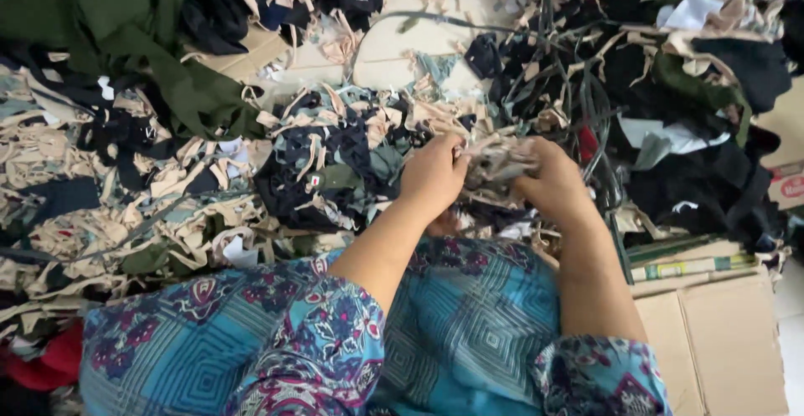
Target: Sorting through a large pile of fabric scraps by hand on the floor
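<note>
Both of my hands meet at the middle of the view over a big heap of fabric scraps [335,165]. My left hand [431,177] and my right hand [553,183] each grip one side of a small grey-beige bundle of fabric strips [496,163], which is blurred. The bundle hangs just above the pile, in front of my lap in a blue patterned garment [469,324]. The fingertips are hidden inside the bundle.
Beige, black and dark green cloth offcuts cover the floor all around. A dark green cloth [142,39] lies at the upper left. Flattened cardboard [402,39] shows at the top centre. A cardboard box [720,341] stands at the lower right, and something red [50,366] lies at the lower left.
</note>
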